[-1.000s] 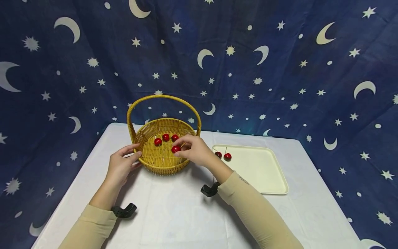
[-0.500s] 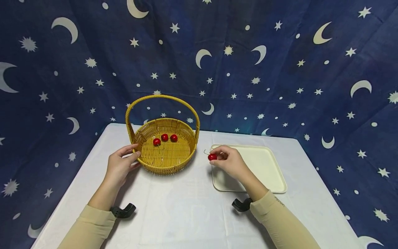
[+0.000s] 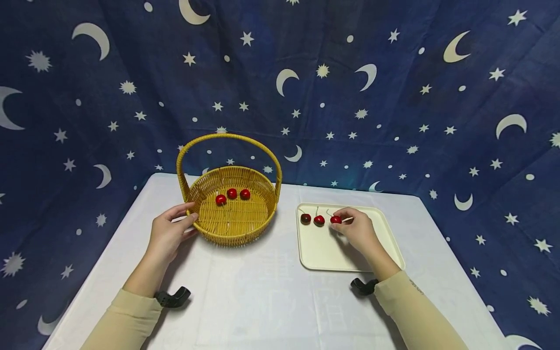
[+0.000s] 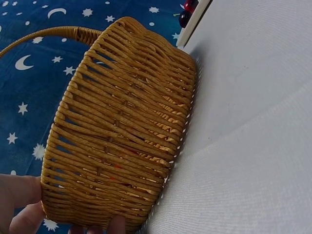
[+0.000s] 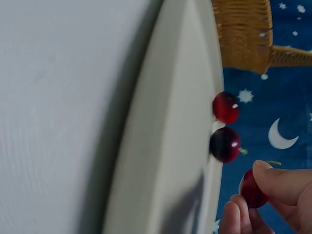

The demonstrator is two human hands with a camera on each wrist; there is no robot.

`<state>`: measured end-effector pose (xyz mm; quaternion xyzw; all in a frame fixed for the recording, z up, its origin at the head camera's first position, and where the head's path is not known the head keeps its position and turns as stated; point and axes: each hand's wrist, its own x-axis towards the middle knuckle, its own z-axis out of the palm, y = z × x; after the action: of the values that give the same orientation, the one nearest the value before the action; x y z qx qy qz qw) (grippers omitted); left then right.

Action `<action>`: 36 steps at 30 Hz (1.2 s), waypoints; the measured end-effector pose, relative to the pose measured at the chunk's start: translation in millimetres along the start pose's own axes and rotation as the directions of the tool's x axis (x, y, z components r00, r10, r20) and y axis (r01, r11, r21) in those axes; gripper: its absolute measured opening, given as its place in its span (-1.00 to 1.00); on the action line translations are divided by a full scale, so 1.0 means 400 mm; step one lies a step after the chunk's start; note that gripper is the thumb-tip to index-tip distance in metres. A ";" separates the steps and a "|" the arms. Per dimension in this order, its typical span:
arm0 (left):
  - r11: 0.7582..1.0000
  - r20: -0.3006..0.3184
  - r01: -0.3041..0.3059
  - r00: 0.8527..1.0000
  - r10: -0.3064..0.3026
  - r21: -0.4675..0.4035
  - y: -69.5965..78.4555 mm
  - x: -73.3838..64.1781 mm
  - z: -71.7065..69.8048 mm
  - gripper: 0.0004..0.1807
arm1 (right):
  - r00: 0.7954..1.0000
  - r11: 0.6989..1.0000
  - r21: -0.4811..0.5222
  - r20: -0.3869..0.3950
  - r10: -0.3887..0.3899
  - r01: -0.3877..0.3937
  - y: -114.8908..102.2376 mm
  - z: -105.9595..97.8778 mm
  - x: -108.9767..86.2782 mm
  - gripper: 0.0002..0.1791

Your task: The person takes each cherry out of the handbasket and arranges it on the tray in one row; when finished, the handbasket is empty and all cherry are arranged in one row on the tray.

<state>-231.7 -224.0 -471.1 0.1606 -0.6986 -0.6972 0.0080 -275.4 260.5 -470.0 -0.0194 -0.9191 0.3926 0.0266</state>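
A yellow woven basket [image 3: 232,239] with a tall arched handle holds three red cherries [image 3: 220,200] on its floor. My left hand [image 3: 168,232] grips the basket's left rim, thumb and fingers on either side of the wall. In the left wrist view the fingertips [image 4: 117,225] lie against the basket's weave. Over the cream tray [image 3: 323,253], my right hand [image 3: 359,232] pinches a red cherry [image 5: 251,190] with a green stem between thumb and fingers. Two more cherries, a darker one [image 3: 306,219] and a red one [image 3: 319,220], lie in a row along the tray's far left part.
A white cloth [image 3: 262,301] covers the table. Behind it hangs a dark blue backdrop [image 3: 332,146] with moons and stars. Black wrist devices [image 3: 174,297] sit on both wrists.
My right hand has moved right from over the basket to the tray, carrying a cherry taken from the basket. My left hand has stayed on the basket rim.
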 end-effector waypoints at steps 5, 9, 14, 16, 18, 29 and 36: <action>1.000 -0.002 -0.007 1.000 0.007 0.008 -0.001 0.000 -0.002 -0.42 | 1.000 1.000 -0.020 0.011 0.003 -0.003 0.027 0.018 0.026 -0.69; 1.000 0.004 -0.012 1.000 0.012 0.006 -0.002 -0.001 -0.003 -0.42 | 1.000 0.999 -0.052 0.024 -0.006 0.007 0.044 0.030 0.040 -0.70; 1.000 0.017 -0.013 1.000 0.013 0.002 -0.002 -0.005 -0.003 -0.41 | 1.000 0.997 -0.077 0.022 -0.007 0.009 0.050 0.031 0.046 -0.69; 1.000 0.016 -0.013 1.000 0.013 0.002 -0.002 -0.006 -0.003 -0.41 | 0.999 0.997 -0.079 0.032 -0.009 0.012 0.051 0.030 0.046 -0.68; 1.000 0.019 -0.014 1.000 0.014 0.003 -0.001 -0.005 -0.002 -0.41 | 0.999 0.997 -0.081 0.039 -0.005 0.008 0.053 0.027 0.046 -0.67; 0.999 0.033 -0.032 0.999 0.031 0.020 -0.006 0.003 -0.005 -0.42 | 0.995 1.000 0.008 0.102 0.021 -0.022 0.070 0.014 0.053 -0.51; 0.999 0.031 -0.040 0.999 0.040 0.015 -0.008 -0.003 -0.013 -0.41 | 0.994 0.999 0.008 0.099 -0.047 0.046 0.038 -0.007 0.042 -0.49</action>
<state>-228.7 -229.0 -474.1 0.1360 -0.7070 -0.6940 0.0102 -291.7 273.9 -478.5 0.0215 -0.9183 0.3951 -0.0100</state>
